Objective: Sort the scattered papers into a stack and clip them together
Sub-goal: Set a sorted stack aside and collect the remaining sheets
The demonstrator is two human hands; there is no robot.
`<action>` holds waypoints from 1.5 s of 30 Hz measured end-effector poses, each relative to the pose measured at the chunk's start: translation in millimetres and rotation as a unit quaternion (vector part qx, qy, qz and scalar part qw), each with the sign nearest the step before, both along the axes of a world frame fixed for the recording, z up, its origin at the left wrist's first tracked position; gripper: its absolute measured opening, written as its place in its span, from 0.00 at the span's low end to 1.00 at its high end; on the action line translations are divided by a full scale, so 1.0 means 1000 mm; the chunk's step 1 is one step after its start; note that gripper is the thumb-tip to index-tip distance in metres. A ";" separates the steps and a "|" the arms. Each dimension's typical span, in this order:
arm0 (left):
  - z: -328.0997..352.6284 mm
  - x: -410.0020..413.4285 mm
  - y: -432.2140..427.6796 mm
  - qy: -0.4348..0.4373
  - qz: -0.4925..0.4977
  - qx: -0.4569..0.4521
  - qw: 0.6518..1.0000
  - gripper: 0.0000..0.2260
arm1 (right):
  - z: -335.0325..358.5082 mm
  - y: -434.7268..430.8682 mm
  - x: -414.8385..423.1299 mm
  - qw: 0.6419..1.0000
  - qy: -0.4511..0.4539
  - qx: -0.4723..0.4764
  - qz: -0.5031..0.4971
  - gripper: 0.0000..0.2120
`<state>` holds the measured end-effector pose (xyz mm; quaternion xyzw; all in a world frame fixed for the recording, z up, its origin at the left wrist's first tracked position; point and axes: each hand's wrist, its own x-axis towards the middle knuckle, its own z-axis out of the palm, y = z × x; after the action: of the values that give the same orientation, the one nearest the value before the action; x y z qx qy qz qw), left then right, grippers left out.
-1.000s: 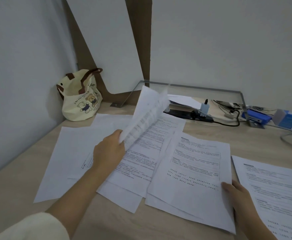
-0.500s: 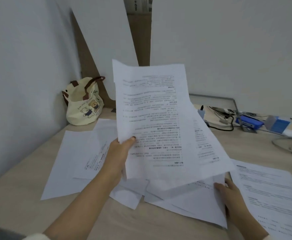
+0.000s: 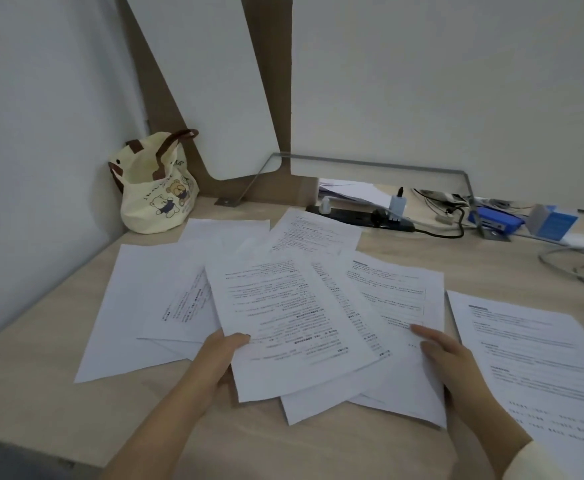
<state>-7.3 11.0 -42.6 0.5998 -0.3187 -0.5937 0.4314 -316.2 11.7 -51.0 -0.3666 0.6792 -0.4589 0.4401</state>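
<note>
Several white printed papers lie scattered on a light wooden desk (image 3: 318,441). My left hand (image 3: 219,358) pinches the near left edge of a printed sheet (image 3: 290,317), thumb on top, with the sheet lying over the middle pile. My right hand (image 3: 446,355) rests flat with straight fingers on another printed sheet (image 3: 397,292) to the right. One separate printed sheet (image 3: 529,358) lies at the far right. More sheets (image 3: 134,306) spread out to the left, partly blank. No clip is visible.
A cream tote bag with bear pictures (image 3: 155,188) stands in the back left corner. A black power strip (image 3: 363,216) with plugs and cables runs along the back. A blue box (image 3: 494,220) and grey cables (image 3: 574,261) sit at the back right.
My left hand has brought the raised sheets down from in front of me onto the middle pile. My right hand has shifted up onto the right sheet.
</note>
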 end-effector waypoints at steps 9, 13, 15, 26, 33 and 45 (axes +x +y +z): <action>0.001 -0.019 0.000 0.112 -0.100 0.040 0.988 0.16 | -0.004 0.000 -0.003 1.000 -0.023 -0.005 0.006 0.16; 0.004 -0.029 -0.002 0.099 -0.088 0.014 0.991 0.12 | 0.007 0.001 0.001 0.998 -0.066 0.021 -0.015 0.07; 0.009 -0.035 -0.004 0.114 -0.041 -0.031 0.992 0.08 | 0.013 0.003 0.003 0.996 -0.074 0.037 -0.021 0.10; 0.023 -0.130 0.002 0.250 0.059 -0.049 0.965 0.17 | 0.020 0.005 0.003 0.995 -0.073 0.042 0.058 0.27; 0.006 -0.168 0.002 0.225 -0.054 0.013 0.973 0.18 | 0.020 0.002 0.008 0.988 -0.102 0.032 0.108 0.14; 0.063 -0.083 -0.023 -0.274 -0.190 -0.216 0.918 0.07 | 0.029 -0.002 -0.006 0.991 -0.044 0.065 0.108 0.12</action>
<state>-90.2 -11.5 20.3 0.5590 -0.6531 -0.3938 0.3253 -322.4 9.3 -22.4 -0.3880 0.6442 -0.3788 0.5394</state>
